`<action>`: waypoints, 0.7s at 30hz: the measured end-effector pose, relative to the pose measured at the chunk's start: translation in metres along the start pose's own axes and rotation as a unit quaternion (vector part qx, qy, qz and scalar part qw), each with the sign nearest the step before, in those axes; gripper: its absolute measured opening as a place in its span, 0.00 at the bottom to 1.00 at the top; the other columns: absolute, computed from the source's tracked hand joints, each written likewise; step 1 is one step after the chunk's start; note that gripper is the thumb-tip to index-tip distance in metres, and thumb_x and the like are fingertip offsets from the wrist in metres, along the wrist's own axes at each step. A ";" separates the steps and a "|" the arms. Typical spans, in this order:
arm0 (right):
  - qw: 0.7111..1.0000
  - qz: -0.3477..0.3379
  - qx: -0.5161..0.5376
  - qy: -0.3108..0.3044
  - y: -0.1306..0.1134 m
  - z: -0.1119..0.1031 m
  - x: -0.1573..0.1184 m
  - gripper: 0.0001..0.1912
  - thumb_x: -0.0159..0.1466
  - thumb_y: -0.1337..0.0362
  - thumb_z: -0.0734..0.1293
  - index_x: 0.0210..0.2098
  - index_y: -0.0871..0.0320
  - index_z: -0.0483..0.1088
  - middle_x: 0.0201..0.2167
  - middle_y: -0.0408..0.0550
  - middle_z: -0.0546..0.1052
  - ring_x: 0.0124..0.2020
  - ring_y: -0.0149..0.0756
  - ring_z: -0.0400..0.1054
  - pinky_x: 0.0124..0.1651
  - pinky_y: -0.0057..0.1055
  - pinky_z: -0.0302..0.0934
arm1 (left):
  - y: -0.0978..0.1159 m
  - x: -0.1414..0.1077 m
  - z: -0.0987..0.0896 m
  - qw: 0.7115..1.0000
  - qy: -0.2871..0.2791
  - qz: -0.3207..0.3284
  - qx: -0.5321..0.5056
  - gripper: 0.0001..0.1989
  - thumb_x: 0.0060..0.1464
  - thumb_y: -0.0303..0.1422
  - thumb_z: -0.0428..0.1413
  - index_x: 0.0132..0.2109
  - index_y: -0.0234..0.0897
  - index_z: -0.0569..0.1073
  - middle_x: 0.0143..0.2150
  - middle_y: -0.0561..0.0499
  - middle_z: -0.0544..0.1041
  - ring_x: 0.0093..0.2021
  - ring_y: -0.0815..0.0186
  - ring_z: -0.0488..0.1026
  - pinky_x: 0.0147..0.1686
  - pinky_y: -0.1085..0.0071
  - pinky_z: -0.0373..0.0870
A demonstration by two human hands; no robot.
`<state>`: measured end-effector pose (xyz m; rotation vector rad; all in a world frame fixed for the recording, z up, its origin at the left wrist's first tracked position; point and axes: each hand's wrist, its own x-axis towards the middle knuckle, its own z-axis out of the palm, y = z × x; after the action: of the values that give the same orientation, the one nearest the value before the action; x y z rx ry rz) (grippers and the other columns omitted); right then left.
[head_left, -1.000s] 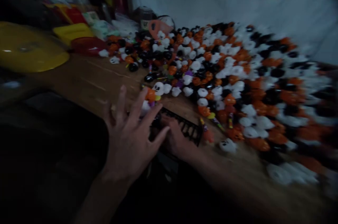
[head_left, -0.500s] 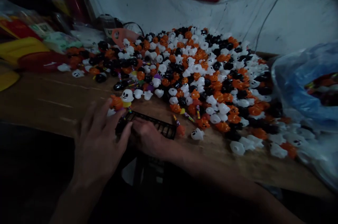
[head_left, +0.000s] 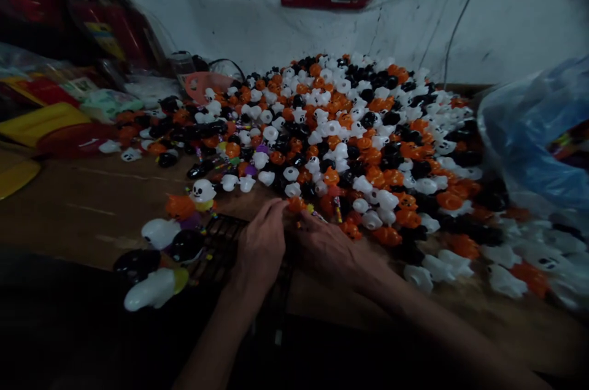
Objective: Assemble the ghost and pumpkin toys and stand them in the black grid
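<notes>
Left hand: the bare left hand (head_left: 262, 240) reaches over the rack, fingers bunched narrow, tips at the orange piece; whether they pinch or merely touch it, I can't make out.
Right hand: the bare right hand (head_left: 334, 249) lies just right of it, fingers curled and tips hidden, so its hold is unclear too.
Orange piece: a glossy orange, apparently plastic figure top (head_left: 296, 203) sits at the left fingertips, beside a small yellow collar (head_left: 310, 208) and a patterned stick (head_left: 317, 216).
Handling: the top looks light, hollow and rather slick; how stiff it is can't be judged. A light pinch around its rounded sides, or at the collar, should suit; the thin stick seems likelier to bend.
Black rack: a black openwork rack (head_left: 225, 232) lies under and left of the left hand.
Left cluster: a white skull-faced top (head_left: 202, 191), an orange pumpkin-like top (head_left: 180, 207) and a white ghost-shaped top (head_left: 151, 289) stand along the rack's left side.
Far side: a heap of white, orange and black tops (head_left: 331, 129) spreads over the brown wooden table (head_left: 87, 194).
Far right: a clear-and-blue plastic bag (head_left: 515, 157).
</notes>
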<state>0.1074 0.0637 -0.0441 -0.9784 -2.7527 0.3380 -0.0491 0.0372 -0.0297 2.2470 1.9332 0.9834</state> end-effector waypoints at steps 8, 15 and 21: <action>0.999 0.028 0.029 0.014 0.005 -0.024 -0.010 0.12 0.64 0.72 0.60 0.45 0.58 0.70 0.46 0.50 0.69 0.38 0.34 0.66 0.36 0.28 0.62 | 0.002 0.046 0.015 0.977 -0.197 0.057 0.063 0.18 0.57 0.24 0.48 0.51 0.43 0.72 0.59 0.49 0.66 0.51 0.57 0.71 0.48 0.61 0.71; 0.981 0.160 -0.080 0.079 0.017 -0.044 0.004 0.08 0.66 0.65 0.61 0.38 0.59 0.71 0.39 0.50 0.73 0.43 0.40 0.65 0.41 0.31 0.57 | -0.004 0.042 0.010 0.983 -0.151 0.025 0.101 0.14 0.55 0.28 0.51 0.49 0.43 0.70 0.61 0.51 0.65 0.48 0.58 0.72 0.41 0.63 0.72; 0.983 0.119 -0.104 0.095 0.012 -0.036 0.022 0.04 0.64 0.66 0.64 0.33 0.58 0.70 0.31 0.48 0.73 0.41 0.42 0.61 0.44 0.36 0.50 | 0.003 0.036 -0.020 0.992 -0.091 0.015 0.087 0.12 0.53 0.33 0.54 0.47 0.42 0.70 0.42 0.51 0.76 0.47 0.56 0.69 0.46 0.61 0.68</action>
<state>0.1072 0.0918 -0.0107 -1.3226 -2.5402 -0.0113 -0.0546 0.0619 0.0031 2.3672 1.9793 0.6072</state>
